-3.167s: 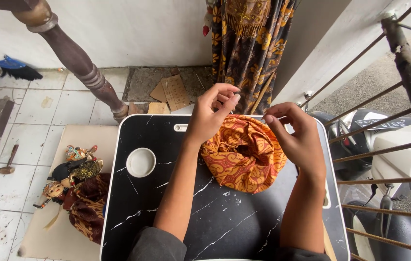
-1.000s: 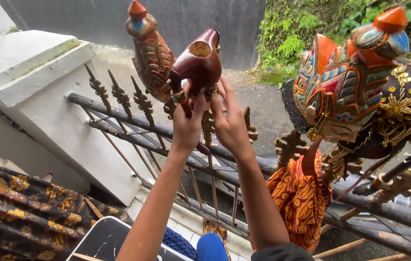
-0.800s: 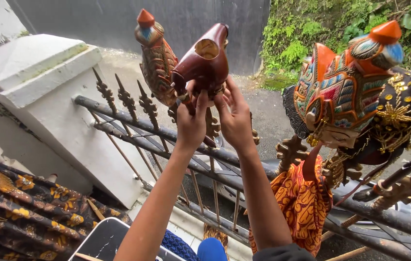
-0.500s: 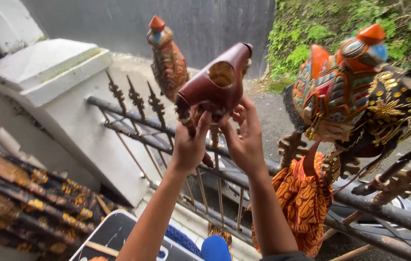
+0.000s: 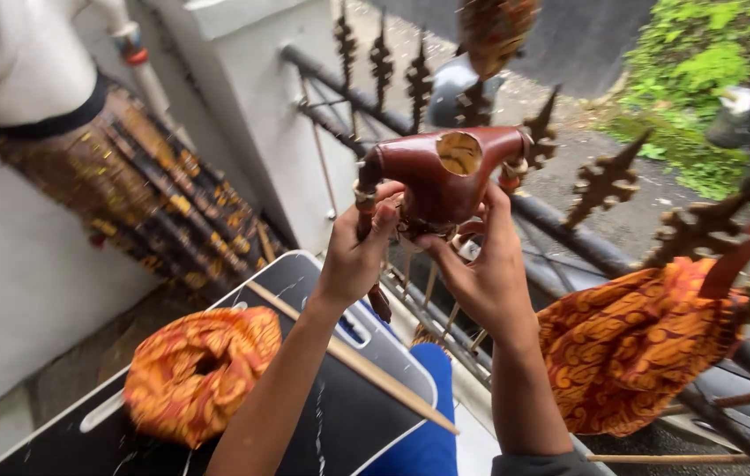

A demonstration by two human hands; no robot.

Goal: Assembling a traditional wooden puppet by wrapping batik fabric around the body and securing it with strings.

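Both my hands hold up a dark red-brown wooden puppet torso [image 5: 445,176] with a hollow neck hole at its top. My left hand [image 5: 359,249] grips its left side and shoulder. My right hand [image 5: 481,269] cups it from below on the right. Thin jointed arms dangle from the torso. Below lies a black marble-pattern table [image 5: 339,414] with a bunched orange batik cloth [image 5: 198,370] and a long wooden stick [image 5: 348,357] on it.
A black iron railing with pointed finials [image 5: 586,238] runs behind the torso. A puppet in an orange batik skirt [image 5: 639,344] hangs at the right. A dark gold-striped batik cloth [image 5: 145,203] hangs at the left by a white wall. Blue object [image 5: 428,423] under my arms.
My hands have brought the wooden torso down from the railing top toward the table, and the view has tilted down. The table with the orange cloth is now in view.
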